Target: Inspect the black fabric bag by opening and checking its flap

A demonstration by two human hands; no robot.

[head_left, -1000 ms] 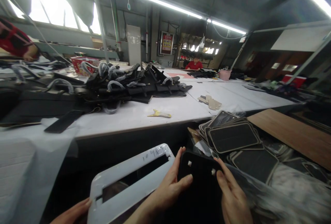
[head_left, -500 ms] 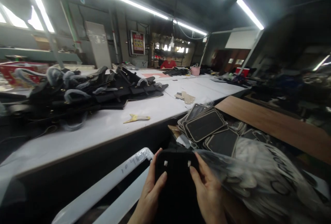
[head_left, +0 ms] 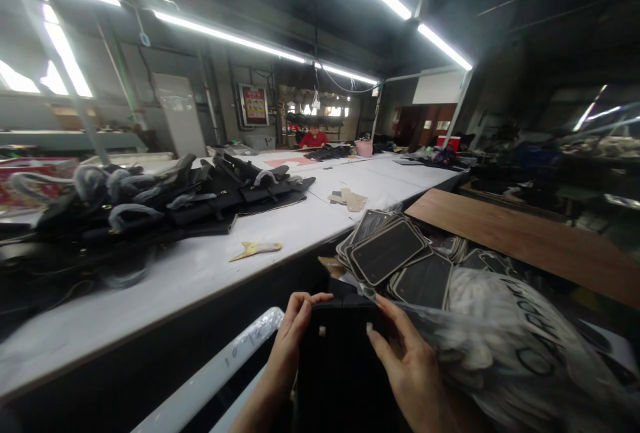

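A black panel (head_left: 340,373) stands upright at the bottom middle of the view, with two small white spots near its top. Its material and lower end cannot be made out. At its upper left corner, my left hand (head_left: 290,336) grips the edge, fingers bent over the top. My right hand (head_left: 410,359) holds the right side, thumb on the front beside the white spot and fingers behind. Just beyond the panel lies a pile of dark rectangular pieces with pale borders (head_left: 385,253).
A white worktable (head_left: 280,219) carries black bag parts with wrapped handles (head_left: 200,193), yellow-handled snips (head_left: 257,249) and beige pieces (head_left: 350,199). A clear plastic bag (head_left: 500,333) bulges at right, near a brown board (head_left: 525,239). A person in red (head_left: 314,137) is at the far end.
My left hand has moved up to the panel's top edge, its thumb off the front face. My right hand keeps its hold. The camera view has tilted up and turned slightly right.
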